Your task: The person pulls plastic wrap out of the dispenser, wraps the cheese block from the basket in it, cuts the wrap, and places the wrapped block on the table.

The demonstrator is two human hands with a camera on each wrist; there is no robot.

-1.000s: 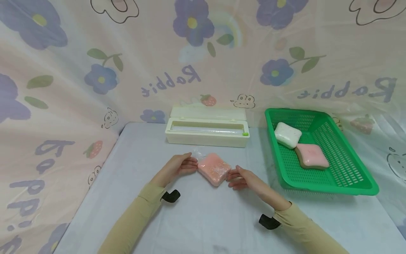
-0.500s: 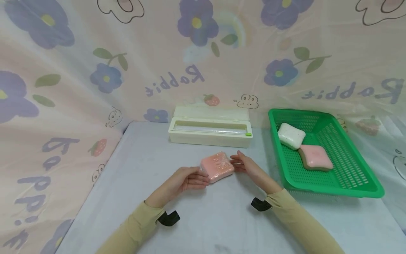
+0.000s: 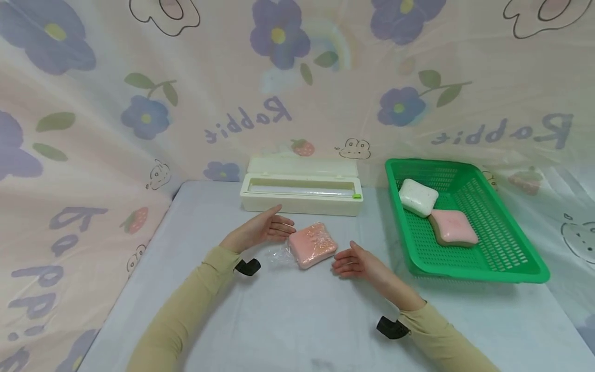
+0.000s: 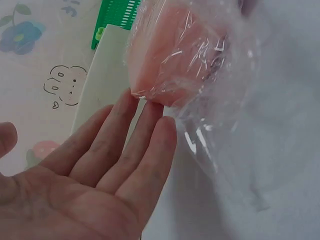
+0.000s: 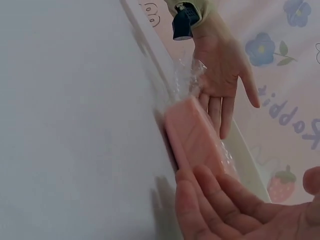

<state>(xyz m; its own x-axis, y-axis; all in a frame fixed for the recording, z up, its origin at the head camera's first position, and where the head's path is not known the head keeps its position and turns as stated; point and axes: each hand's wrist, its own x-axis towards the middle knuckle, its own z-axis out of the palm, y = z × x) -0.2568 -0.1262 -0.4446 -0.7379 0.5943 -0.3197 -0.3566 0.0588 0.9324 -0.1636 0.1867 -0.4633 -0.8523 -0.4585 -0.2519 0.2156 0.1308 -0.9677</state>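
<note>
Left grip [image 3: 260, 230], right grip [image 3: 360, 262] released | pink block [image 3: 312, 245] between | white box [image 3: 301, 205] beyond | basket [image 3: 479, 275] rightward

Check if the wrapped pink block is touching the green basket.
Apart: the head view shows a wide strip of tabletop between the wrapped pink block and the green basket.

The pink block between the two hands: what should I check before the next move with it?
1. Loose film tucked against the pink block: not ok; it trails out to the left.
2. Left hand and right hand both open: ok.
3. Underside of the pink block wrapped: cannot tell; hidden.
4. Space in the green basket: ok, beside the white block and second pink block.
5. Cream box open: ok, lid raised.
</note>
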